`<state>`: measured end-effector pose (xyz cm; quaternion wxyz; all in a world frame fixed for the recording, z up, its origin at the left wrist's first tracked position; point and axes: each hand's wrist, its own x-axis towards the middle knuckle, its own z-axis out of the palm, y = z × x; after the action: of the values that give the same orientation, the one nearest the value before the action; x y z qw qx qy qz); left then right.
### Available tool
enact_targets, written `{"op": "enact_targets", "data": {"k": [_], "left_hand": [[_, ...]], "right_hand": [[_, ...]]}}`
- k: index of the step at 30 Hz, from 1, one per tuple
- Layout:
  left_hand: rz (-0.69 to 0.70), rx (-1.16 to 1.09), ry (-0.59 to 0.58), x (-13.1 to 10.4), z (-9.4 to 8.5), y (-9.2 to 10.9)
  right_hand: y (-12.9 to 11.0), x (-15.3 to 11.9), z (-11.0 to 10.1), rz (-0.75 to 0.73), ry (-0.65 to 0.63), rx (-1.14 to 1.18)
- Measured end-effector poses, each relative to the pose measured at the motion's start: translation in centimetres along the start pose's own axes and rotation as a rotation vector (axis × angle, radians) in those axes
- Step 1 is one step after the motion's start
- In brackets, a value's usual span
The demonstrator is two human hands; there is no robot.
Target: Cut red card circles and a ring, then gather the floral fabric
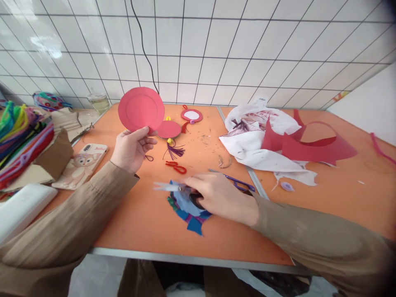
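A round red paper disc (141, 108), with a smaller circle drawn inside it, is pinched upright by its lower edge in my left hand (131, 148). My right hand (221, 196) grips a pair of scissors (167, 187), its blades parted and pointing left, slightly blurred. Below them lies a bunch of blue, green and purple cloth pieces (194, 225), partly covered by the hand. Behind the left hand rests another red disc (169, 129) with a yellow bell and a purple tassel (175, 150). A looped red pipe cleaner (176, 166) lies between the hands.
Farther back sits a small red ornament (192, 115) with a white centre. White cloth (253, 152) and red paper scraps (318, 150) spread at right, near a purple-handled tool (239, 182). On the left are a phone (81, 165), a white box-like object (27, 208) and colourful pipe cleaners (23, 144).
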<state>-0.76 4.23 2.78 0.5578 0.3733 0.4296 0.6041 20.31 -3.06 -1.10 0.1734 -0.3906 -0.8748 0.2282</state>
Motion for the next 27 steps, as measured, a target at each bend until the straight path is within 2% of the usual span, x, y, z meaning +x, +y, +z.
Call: {"op": "enact_targets", "data": {"k": [3,6,8,10,14,19,22,27], "left_hand": [[-0.025,0.011,-0.023,-0.2,0.1,-0.1],[-0.078,0.037,-0.101,-0.8,0.4,-0.4],[-0.106,0.051,-0.164,-1.4,0.7,-0.7],[-0.131,0.090,-0.238,-2.0,1.0,-1.2],[-0.173,0.187,-0.328,-2.9,1.5,-2.2],[-0.185,0.302,-0.414,-3.3,1.7,-2.7],[-0.198,0.288,-0.395,-3.5,1.8,-2.7],[-0.300,0.187,-0.393,-3.8,2.0,-3.1]], "right_hand": [[0.2,0.5,-0.5,0.140,0.148,0.285],[0.3,1.1,-1.4,0.253,0.382,0.640],[0.5,1.4,-1.9,0.286,0.518,0.803],[0.8,1.6,-2.1,0.287,0.598,0.891],[1.1,1.8,-2.0,0.237,0.667,0.952],[1.2,2.0,-1.9,0.265,0.655,0.948],[1.4,2.2,-1.9,0.282,0.671,0.947],[1.5,2.5,-2.0,0.273,0.713,0.968]]}}
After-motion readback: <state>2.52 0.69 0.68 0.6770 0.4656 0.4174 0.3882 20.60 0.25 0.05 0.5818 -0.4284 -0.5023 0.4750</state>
